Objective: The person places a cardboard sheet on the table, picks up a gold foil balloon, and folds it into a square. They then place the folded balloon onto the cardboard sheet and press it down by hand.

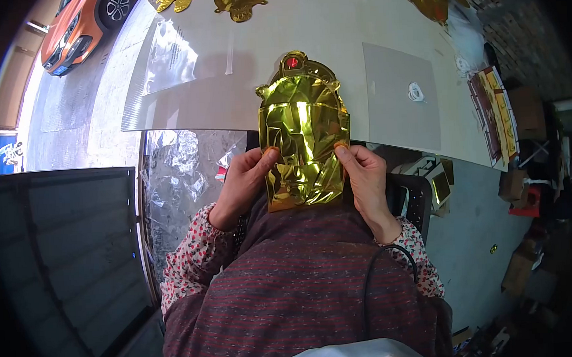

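A flat, crinkled gold foil balloon (302, 126) is held upright before my body, its upper end lying over the table's near edge. A small red patch shows near its rounded top. My left hand (245, 180) pinches its left side between thumb and fingers. On the opposite side, my right hand (365, 177) grips the foil in the same way, thumb on top. The fingers behind the foil are hidden. The lower end of the balloon hangs in front of my dark striped clothing.
More gold foil pieces (241, 1) lie along the far side of the table (316, 22). A grey sheet (400, 82) carries a small white item (416, 92). Clear plastic (169, 55) lies at left, a stack of printed cards (495, 116) at right. Beyond stands an orange car (78, 34).
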The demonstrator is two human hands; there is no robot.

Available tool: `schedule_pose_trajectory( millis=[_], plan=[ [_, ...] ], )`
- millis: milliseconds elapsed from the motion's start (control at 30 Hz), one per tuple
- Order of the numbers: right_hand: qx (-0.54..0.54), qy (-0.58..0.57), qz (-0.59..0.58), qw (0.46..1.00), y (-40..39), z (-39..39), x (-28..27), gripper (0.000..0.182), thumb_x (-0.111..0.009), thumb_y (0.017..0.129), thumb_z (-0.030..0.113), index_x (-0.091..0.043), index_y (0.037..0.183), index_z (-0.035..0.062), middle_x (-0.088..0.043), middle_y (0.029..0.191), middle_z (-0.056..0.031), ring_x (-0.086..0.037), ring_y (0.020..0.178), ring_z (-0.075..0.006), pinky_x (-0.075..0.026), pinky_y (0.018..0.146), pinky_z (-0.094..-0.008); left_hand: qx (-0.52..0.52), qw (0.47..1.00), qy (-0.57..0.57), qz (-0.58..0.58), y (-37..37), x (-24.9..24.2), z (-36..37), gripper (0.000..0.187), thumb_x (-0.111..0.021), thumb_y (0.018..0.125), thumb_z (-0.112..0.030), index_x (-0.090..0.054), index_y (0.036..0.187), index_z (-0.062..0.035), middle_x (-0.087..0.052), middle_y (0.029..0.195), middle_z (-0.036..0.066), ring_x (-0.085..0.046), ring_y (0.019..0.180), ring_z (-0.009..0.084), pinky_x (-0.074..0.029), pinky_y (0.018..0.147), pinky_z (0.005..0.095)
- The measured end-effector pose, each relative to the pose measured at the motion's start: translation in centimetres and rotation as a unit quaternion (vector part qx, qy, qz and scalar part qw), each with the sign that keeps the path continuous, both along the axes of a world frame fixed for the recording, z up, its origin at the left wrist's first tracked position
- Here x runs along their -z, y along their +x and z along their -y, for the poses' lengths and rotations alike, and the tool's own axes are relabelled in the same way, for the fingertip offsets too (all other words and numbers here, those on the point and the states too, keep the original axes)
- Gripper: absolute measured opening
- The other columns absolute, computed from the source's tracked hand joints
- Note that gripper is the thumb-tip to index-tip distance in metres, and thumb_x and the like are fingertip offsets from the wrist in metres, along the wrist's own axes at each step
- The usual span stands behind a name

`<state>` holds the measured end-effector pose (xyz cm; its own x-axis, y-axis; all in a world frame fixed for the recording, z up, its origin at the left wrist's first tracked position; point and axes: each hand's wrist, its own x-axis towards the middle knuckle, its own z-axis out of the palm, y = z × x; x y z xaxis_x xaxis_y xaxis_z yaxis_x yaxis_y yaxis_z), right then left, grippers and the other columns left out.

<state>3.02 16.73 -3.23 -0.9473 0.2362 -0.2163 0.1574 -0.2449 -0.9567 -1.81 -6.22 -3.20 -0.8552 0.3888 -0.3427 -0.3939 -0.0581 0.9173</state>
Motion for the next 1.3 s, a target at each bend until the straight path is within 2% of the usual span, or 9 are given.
schedule_pose_trajectory(
  millis=[300, 600, 800, 900, 1000, 1100, 1300],
  plan=[
    [0.006, -0.013, 0.016, 1.000, -0.5, 0.5, 0.6, 0.028, -0.066, 0.098, 0.018, -0.063, 0.075, 0.0024, -0.050, 0.067, 0.0093, -0.037, 0.062, 0.0011, -0.030, 0.054, -0.0199, -0.004, 0.999, 0.044, 0.023, -0.1, 0.9, 0.0, 0.034, -0.057, 0.103, -0.028, -0.066, 0.108, 0.0040, -0.068, 0.095, -0.001, -0.057, 0.085, 0.0023, -0.047, 0.074, 0.0206],
    [0.039, -0.030, -0.006, 0.999, -0.7, 1.7, 1.4, 0.027, -0.067, 0.097, 0.016, -0.054, 0.075, 0.0070, -0.044, 0.065, 0.0114, -0.031, 0.060, 0.0025, -0.023, 0.051, -0.0194, -0.003, 0.999, 0.038, 0.011, 0.0, 0.7, 0.1, 0.034, -0.057, 0.103, -0.027, -0.066, 0.112, 0.0045, -0.069, 0.099, 0.001, -0.060, 0.087, 0.0043, -0.049, 0.078, 0.0218],
    [0.068, -0.027, -0.015, 0.997, -0.2, 1.9, 2.0, 0.016, -0.068, 0.096, 0.012, -0.055, 0.090, 0.0068, -0.047, 0.066, 0.0101, -0.033, 0.059, 0.0018, -0.025, 0.052, -0.0186, 0.004, 0.998, 0.050, 0.030, 0.2, 0.9, 0.5, 0.034, -0.057, 0.103, -0.028, -0.066, 0.112, 0.0041, -0.069, 0.098, 0.001, -0.060, 0.086, 0.0045, -0.049, 0.078, 0.0222],
    [0.061, -0.108, -0.002, 0.992, 0.0, 2.1, 1.1, 0.016, -0.068, 0.096, 0.011, -0.053, 0.097, 0.0068, -0.049, 0.069, 0.0084, -0.035, 0.062, 0.0012, -0.029, 0.055, -0.0183, 0.017, 0.998, 0.039, 0.036, 0.3, 1.0, 1.2, 0.034, -0.057, 0.103, -0.028, -0.066, 0.112, 0.0041, -0.070, 0.098, 0.001, -0.061, 0.086, 0.0046, -0.049, 0.077, 0.0220],
    [0.059, -0.133, 0.027, 0.989, -0.1, 2.2, 0.7, 0.018, -0.068, 0.095, 0.009, -0.052, 0.100, 0.0069, -0.051, 0.073, 0.0069, -0.038, 0.065, 0.0006, -0.032, 0.060, -0.0179, 0.021, 0.999, 0.025, 0.040, 0.4, 0.9, 1.2, 0.034, -0.058, 0.102, -0.028, -0.067, 0.111, 0.0041, -0.070, 0.099, 0.002, -0.061, 0.085, 0.0048, -0.049, 0.077, 0.0219],
    [0.055, -0.128, -0.023, 0.990, 0.2, 1.9, 1.9, 0.016, -0.069, 0.095, 0.010, -0.053, 0.097, 0.0067, -0.051, 0.076, 0.0066, -0.038, 0.067, 0.0003, -0.033, 0.062, -0.0174, 0.016, 0.999, 0.039, 0.033, 0.5, 1.4, 1.0, 0.035, -0.058, 0.102, -0.028, -0.067, 0.110, 0.0041, -0.070, 0.098, 0.002, -0.061, 0.084, 0.0049, -0.049, 0.076, 0.0220],
    [0.065, -0.093, -0.046, 0.993, 0.2, 1.9, 1.4, 0.012, -0.067, 0.097, 0.013, -0.060, 0.092, 0.0049, -0.051, 0.076, 0.0080, -0.039, 0.068, -0.0003, -0.034, 0.063, -0.0179, 0.015, 0.999, 0.035, 0.030, 0.7, 1.5, 0.9, 0.036, -0.058, 0.102, -0.030, -0.068, 0.108, 0.0041, -0.070, 0.097, 0.002, -0.060, 0.085, 0.0045, -0.049, 0.076, 0.0219]
  ],
)
